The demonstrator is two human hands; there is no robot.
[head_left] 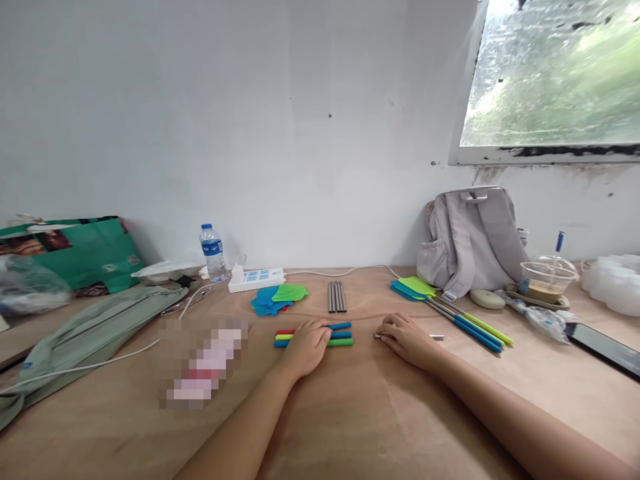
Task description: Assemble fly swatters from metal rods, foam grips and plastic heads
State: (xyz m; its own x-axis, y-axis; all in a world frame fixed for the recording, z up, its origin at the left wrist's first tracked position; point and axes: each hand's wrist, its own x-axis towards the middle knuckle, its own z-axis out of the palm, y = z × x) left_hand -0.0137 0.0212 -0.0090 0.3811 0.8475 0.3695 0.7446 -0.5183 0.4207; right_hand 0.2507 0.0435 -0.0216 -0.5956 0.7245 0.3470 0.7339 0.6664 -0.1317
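Observation:
My left hand [309, 345] lies palm down across several coloured plastic handles [343, 342], its fingers loosely extended over them. Red, yellow and blue ends stick out on its left, blue and green ones on its right. My right hand [403, 337] is curled over a thin metal tube [437, 337], whose ends show on both sides. Several more metal tubes [337, 297] stand side by side between and beyond my hands. Behind my left hand is a pile of blue and green fly swatter heads [280, 298]. Fly swatters [467, 323] with blue and yellow-green handles lie beyond my right hand.
At the back stand a white power strip [257, 279], a water bottle [213, 253] and a grey backpack [473, 240]. A drink cup [545, 279] and a phone [605, 348] are at the right. Green cloth [95, 340] and a white cable lie at the left.

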